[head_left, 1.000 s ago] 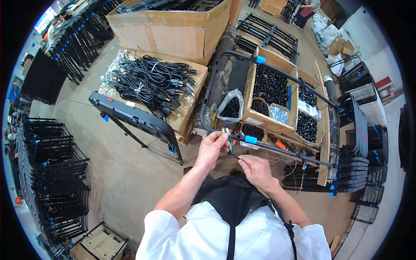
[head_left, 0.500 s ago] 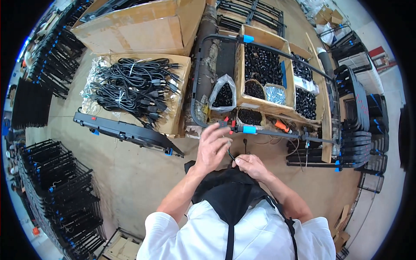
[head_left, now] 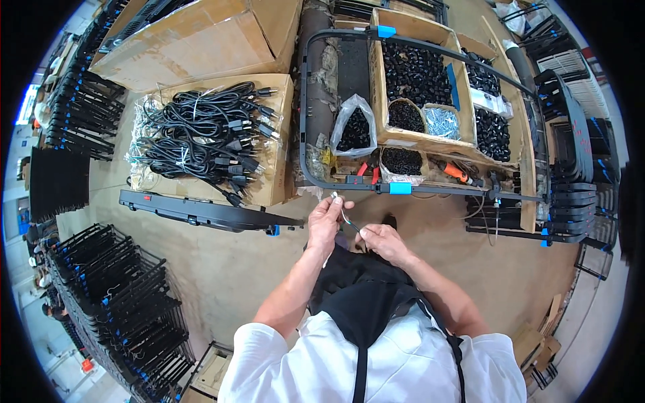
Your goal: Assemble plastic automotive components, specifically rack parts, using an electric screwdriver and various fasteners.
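My left hand (head_left: 325, 220) is closed in a pinch near the front bar of the black tubular frame (head_left: 349, 185). Between its fingertips is a small white wire end (head_left: 335, 195). My right hand (head_left: 385, 242), just to the right and slightly nearer, has thumb and fingers closed on a thin dark cable (head_left: 353, 228). White and greenish wire strands run from it toward the left hand. The cable's lower course is lost against my black apron (head_left: 363, 282). Beyond the bar lie red-handled pliers (head_left: 367, 169), touched by neither hand.
Bundled black power cords (head_left: 201, 134) lie on a cardboard box at left, behind a long black panel (head_left: 208, 209). A wooden parts box (head_left: 396, 143) holds black pieces and screws. An orange-handled tool (head_left: 457, 172) sits before it. Stacked black frames (head_left: 121, 289) stand at left.
My left hand, fingers spread before, has drawn down and closed on the wire end. My right hand keeps its pinch on the cable. The view has shifted slightly.
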The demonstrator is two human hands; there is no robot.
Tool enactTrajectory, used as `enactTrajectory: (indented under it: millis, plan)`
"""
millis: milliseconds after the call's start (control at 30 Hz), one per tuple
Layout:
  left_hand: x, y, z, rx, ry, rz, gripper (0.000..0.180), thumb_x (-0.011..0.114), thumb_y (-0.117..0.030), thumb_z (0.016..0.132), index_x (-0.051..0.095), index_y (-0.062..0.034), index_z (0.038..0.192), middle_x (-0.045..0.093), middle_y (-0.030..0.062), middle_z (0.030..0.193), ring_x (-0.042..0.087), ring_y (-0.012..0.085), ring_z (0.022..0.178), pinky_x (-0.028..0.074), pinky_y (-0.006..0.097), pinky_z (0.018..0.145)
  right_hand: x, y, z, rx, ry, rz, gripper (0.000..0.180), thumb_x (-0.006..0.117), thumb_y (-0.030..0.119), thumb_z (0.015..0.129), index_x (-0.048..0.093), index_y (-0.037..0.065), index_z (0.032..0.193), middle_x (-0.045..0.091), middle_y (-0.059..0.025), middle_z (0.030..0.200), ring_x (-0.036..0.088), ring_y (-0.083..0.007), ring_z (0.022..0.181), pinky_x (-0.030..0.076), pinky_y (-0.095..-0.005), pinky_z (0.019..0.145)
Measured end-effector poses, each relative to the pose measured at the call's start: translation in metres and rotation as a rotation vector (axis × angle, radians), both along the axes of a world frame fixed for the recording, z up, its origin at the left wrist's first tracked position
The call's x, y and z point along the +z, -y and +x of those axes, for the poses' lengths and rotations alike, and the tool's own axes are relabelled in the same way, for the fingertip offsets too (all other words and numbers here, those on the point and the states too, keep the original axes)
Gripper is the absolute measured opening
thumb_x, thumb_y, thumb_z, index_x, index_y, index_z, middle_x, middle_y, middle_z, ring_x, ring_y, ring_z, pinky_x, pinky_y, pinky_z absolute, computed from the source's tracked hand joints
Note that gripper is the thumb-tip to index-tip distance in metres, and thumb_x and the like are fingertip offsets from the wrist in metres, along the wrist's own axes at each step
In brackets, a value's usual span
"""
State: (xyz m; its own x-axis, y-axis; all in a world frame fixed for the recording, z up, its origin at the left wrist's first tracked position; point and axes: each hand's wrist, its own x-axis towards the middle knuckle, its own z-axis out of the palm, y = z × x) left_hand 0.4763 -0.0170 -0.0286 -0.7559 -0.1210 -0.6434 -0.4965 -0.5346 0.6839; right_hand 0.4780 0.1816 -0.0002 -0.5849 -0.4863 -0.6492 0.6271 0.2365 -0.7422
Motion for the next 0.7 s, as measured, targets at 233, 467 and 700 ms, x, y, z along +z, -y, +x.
enactTrajectory:
  millis: [233, 467, 700]
  plan:
    - [-0.005, 0.02, -0.012, -0.19, 0.036, 0.018, 0.018, 0.074, -0.025, 0.102, 0.074, -0.007, 0.104, 0.076, 0.0014, 0.088, 0.054, 0.0034, 0.067, 0.043, 0.022, 0.062, -0.002, 0.004, 0.0, -0.009, 0.032, -0.042, 0.033, 0.057, 0.032, 0.109, 0.07, 0.003, 0.099, 0.047, 0.0084, 0.072, 0.038, -0.0035, 0.063, 0.031, -0.024, 0.058]
    - [-0.014, 0.027, -0.014, -0.183, 0.092, 0.102, 0.024, 0.073, -0.033, 0.102, 0.071, -0.0099, 0.11, 0.071, -0.0039, 0.083, 0.057, 0.0035, 0.068, 0.038, 0.02, 0.06, -0.021, 0.007, 0.0, -0.06, 0.072, -0.106, 0.035, 0.061, 0.037, 0.107, 0.071, 0.004, 0.102, 0.043, 0.0102, 0.071, 0.035, -0.0032, 0.063, 0.029, -0.0234, 0.057]
    - [-0.01, 0.025, -0.01, -0.116, 0.032, 0.085, 0.023, 0.066, -0.027, 0.106, 0.073, -0.0068, 0.114, 0.072, -0.0025, 0.09, 0.056, 0.0028, 0.072, 0.039, 0.02, 0.062, -0.029, 0.007, -0.001, -0.111, 0.098, -0.129, 0.035, 0.061, 0.038, 0.107, 0.071, 0.004, 0.103, 0.042, 0.0112, 0.07, 0.034, -0.0024, 0.061, 0.027, -0.0229, 0.055]
